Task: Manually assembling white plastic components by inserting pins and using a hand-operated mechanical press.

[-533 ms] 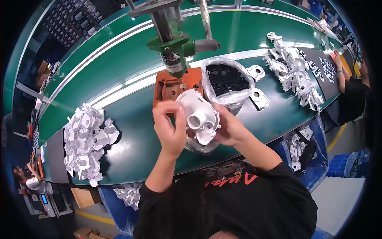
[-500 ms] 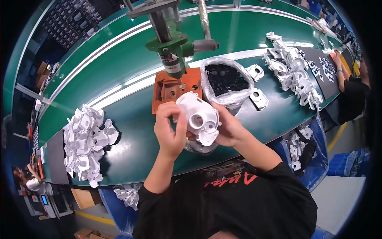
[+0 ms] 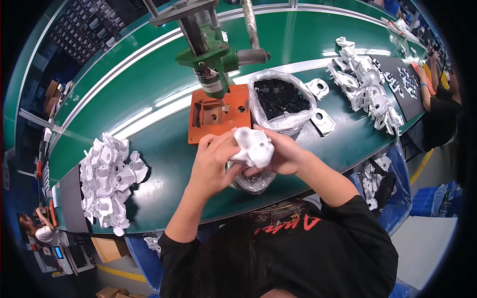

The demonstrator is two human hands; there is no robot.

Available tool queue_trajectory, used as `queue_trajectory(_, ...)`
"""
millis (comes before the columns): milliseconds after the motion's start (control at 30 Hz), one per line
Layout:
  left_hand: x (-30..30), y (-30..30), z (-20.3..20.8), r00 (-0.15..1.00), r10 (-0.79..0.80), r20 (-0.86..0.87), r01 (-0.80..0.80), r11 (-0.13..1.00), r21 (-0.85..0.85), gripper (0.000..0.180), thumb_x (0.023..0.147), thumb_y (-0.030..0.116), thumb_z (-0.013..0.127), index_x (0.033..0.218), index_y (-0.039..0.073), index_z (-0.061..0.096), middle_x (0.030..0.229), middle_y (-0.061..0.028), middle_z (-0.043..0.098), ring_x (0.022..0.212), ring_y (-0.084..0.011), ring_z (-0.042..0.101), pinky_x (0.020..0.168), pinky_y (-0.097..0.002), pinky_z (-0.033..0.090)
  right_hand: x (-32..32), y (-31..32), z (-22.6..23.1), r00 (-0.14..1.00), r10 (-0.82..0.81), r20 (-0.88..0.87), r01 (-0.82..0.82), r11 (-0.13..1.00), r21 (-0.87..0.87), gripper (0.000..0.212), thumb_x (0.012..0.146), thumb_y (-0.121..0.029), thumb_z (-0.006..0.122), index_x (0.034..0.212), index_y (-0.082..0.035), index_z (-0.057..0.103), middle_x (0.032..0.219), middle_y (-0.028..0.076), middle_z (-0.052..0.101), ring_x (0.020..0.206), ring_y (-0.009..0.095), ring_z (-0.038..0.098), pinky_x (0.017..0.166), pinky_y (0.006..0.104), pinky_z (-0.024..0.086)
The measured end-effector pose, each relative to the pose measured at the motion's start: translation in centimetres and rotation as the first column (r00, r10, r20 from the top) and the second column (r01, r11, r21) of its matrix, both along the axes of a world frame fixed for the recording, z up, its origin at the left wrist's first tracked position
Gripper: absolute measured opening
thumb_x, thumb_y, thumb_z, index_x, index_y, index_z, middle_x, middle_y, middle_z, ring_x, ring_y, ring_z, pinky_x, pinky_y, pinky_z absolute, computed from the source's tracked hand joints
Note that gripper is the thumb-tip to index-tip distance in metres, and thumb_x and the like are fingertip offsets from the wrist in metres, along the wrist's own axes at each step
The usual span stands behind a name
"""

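1 white housing [image 3: 257, 148], gripped between left hand [image 3: 214, 161] and right hand [image 3: 284, 153]; probably light, stiff, slightly slippery; best held by its sides.

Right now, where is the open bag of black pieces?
In the head view, the bag sits on the bench, just right of the orange fixture and beyond the right hand, with two white parts at its right.

Left hand [image 3: 211, 164] and right hand [image 3: 287, 151] grip white plastic part [image 3: 256, 147] between them, just in front of orange fixture [image 3: 198, 133] under green press [image 3: 213, 74]. Clear bag [image 3: 298, 120] of black pieces [image 3: 278, 98] right of fixture. White part piles: left [image 3: 104, 181] and right [image 3: 370, 92] on green table [image 3: 166, 174].
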State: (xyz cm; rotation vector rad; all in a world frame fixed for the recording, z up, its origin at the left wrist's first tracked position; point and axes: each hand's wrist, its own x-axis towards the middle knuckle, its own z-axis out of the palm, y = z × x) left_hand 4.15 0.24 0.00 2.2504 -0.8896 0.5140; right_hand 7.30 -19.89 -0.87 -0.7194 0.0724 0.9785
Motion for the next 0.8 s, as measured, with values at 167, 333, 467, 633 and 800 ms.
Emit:
queue_trajectory(167,1.7,2.0,0.0,0.969,0.131,0.209,-0.138,0.990,0.018,0.038,0.065,-0.002,0.070,0.099,0.006,0.054,0.102,-0.0097,0.065,0.080,-0.0271,0.059,0.076,-0.0375,0.045,6.2,-2.3,-1.8,0.724,0.165,0.670,0.368,0.729,-0.578,0.029,0.087,-0.023,0.053,0.100,0.002,0.061,0.079,0.016,0.068,0.065,0.026,0.067,0.056,0.0325,0.051)
queue_trajectory(333,5.9,3.3,-1.4,0.923,0.268,0.276,-0.346,0.893,0.287,0.025,0.072,0.007,0.064,0.094,0.007,0.053,0.095,-0.0112,0.063,0.097,-0.0292,0.061,0.083,-0.0388,0.046,12.6,-4.8,-8.0,0.324,0.571,0.754,0.920,-0.005,-0.391,0.019,0.082,-0.022,0.062,0.096,-0.009,0.064,0.087,0.012,0.063,0.081,0.031,0.062,0.071,0.0391,0.049)
queue_trajectory(467,7.4,3.3,-3.3,0.932,0.264,0.247,-0.332,0.896,0.296,0.024,0.073,0.007,0.064,0.094,0.008,0.053,0.098,-0.0128,0.062,0.102,-0.0308,0.059,0.090,-0.0403,0.045,13.3,-4.1,-7.8,0.390,0.670,0.631,0.894,-0.112,-0.434,0.018,0.080,-0.024,0.063,0.092,-0.010,0.059,0.096,0.011,0.059,0.090,0.032,0.059,0.075,0.0430,0.048)
queue_trajectory(633,7.3,3.6,-3.6,0.973,0.232,0.005,-0.227,0.949,0.219,0.016,0.079,0.013,0.063,0.092,0.005,0.058,0.114,-0.0178,0.058,0.112,-0.0349,0.053,0.102,-0.0435,0.038,13.4,-5.1,-8.2,0.290,0.641,0.711,0.926,0.000,-0.378,0.017,0.078,-0.019,0.065,0.088,-0.008,0.057,0.091,0.011,0.059,0.087,0.032,0.059,0.073,0.0421,0.047)
queue_trajectory(800,8.1,4.7,-5.1,0.986,0.166,-0.023,-0.160,0.975,0.156,0.015,0.081,0.014,0.062,0.089,0.003,0.060,0.116,-0.0198,0.057,0.117,-0.0350,0.049,0.103,-0.0432,0.036,13.2,-5.4,-6.5,0.371,0.512,0.774,0.863,0.117,-0.491,0.012,0.076,-0.011,0.067,0.082,-0.004,0.060,0.086,0.010,0.059,0.081,0.027,0.058,0.073,0.0351,0.046)
